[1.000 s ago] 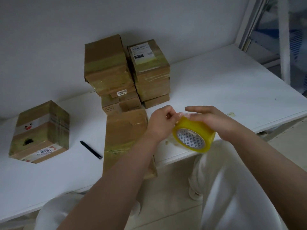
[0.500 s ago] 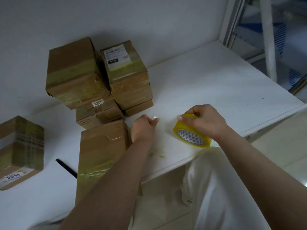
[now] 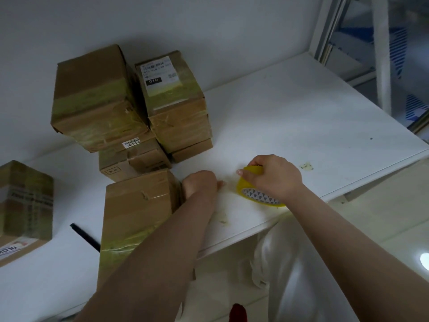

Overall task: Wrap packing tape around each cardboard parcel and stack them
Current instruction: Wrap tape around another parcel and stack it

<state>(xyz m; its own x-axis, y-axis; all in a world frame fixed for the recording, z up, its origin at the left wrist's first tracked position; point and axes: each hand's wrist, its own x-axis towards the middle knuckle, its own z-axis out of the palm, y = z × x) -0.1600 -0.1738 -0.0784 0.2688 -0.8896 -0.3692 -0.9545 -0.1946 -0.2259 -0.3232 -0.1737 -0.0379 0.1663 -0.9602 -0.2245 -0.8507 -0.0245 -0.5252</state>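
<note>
Tape roll (image 3: 251,188), yellow, patterned core, under right hand (image 3: 274,176).

Two stacks of taped brown cardboard parcels (image 3: 130,108) are set side by side at the wall on the white table (image 3: 290,117); before them a long flat cardboard parcel (image 3: 137,214) is laid — a yellow roll of packing tape (image 3: 255,194) to its right, a thin black pen (image 3: 84,237) and a lone squat cardboard box (image 3: 24,203) to its left.
</note>
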